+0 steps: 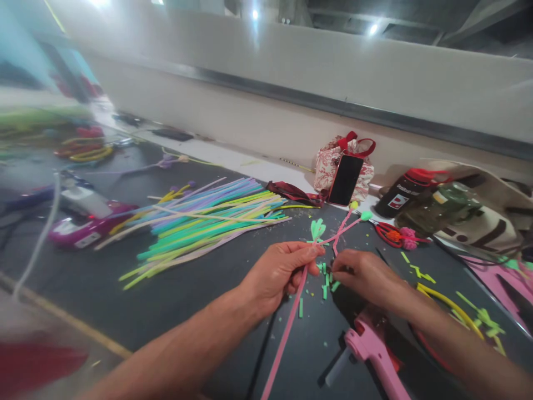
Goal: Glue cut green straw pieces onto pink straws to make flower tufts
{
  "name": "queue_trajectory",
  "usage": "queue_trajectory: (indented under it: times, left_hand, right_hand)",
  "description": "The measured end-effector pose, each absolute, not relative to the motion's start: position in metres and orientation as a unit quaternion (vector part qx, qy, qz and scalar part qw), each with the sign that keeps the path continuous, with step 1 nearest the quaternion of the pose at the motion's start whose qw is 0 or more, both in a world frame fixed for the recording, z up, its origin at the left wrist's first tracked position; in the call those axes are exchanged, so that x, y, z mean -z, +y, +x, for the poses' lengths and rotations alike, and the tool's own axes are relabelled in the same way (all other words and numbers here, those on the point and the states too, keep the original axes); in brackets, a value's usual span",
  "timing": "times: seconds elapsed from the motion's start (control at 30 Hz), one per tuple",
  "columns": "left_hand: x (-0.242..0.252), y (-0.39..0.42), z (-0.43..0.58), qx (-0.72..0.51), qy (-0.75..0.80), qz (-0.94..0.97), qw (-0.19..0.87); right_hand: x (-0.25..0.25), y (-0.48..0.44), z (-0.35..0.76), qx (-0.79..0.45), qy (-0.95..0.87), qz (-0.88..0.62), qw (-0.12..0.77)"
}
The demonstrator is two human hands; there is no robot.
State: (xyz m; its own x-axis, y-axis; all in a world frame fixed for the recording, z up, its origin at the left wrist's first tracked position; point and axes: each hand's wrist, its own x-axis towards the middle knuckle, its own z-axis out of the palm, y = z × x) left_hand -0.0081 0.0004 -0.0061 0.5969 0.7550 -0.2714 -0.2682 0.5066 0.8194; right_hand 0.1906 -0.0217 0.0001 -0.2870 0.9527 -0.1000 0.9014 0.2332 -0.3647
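Observation:
My left hand (287,266) pinches a long pink fuzzy stem (291,314) between thumb and fingers. Pale green petal-like loops (317,229) stand at its upper end, just above my fingertips. My right hand (362,272) is beside it, fingers curled together, their tips partly hidden; what they hold I cannot make out. Two more pink strands cross behind the hands, one ending in a green bud (366,215), the other in a yellow bud (353,205). Small green cut pieces (325,291) lie on the dark table below.
A pink glue gun (375,350) lies below my right forearm. Left is a pile of coloured pipe cleaners (208,222) and a purple glue gun (89,225). Behind stand a phone (346,179), a patterned bag (327,166) and a black bottle (400,194). Red-handled scissors (388,233) lie right.

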Motion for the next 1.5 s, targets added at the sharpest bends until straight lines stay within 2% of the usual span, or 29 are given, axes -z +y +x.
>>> queue_trajectory:
  times: [0.27,0.43,0.57,0.77,0.9,1.1,1.23,1.5]
  left_hand:
    - [0.008,0.001,-0.008,-0.317,0.316,0.375,0.812]
    - [0.006,0.0,-0.008,-0.317,0.32,0.378,0.809]
    - [0.008,0.0,-0.008,-0.324,0.314,0.377,0.809]
    - [0.01,-0.001,-0.004,-0.325,0.305,0.346,0.825]
    - [0.007,-0.002,-0.003,-0.332,0.298,0.32,0.836]
    - [0.003,-0.002,-0.006,-0.356,0.298,0.311,0.829]
    - [0.003,0.0,-0.007,-0.357,0.289,0.313,0.831]
    - [-0.001,-0.002,-0.007,-0.377,0.323,0.338,0.8]
  right_hand:
    - [0.005,-0.005,0.187,-0.115,-0.866,-0.487,0.004]
    - [0.007,0.0,0.188,-0.121,-0.86,-0.494,0.038]
    - [-0.001,-0.005,0.187,-0.148,-0.828,-0.526,0.123]
    - [-0.016,-0.019,0.167,-0.44,-0.595,-0.52,0.427]
    - [-0.017,-0.022,0.148,-0.482,-0.506,-0.499,0.513]
    - [-0.013,-0.017,0.141,-0.488,-0.507,-0.501,0.503]
    - [-0.018,-0.016,0.144,-0.461,-0.545,-0.516,0.474]
    - [-0.029,-0.017,0.141,-0.488,-0.522,-0.574,0.402]
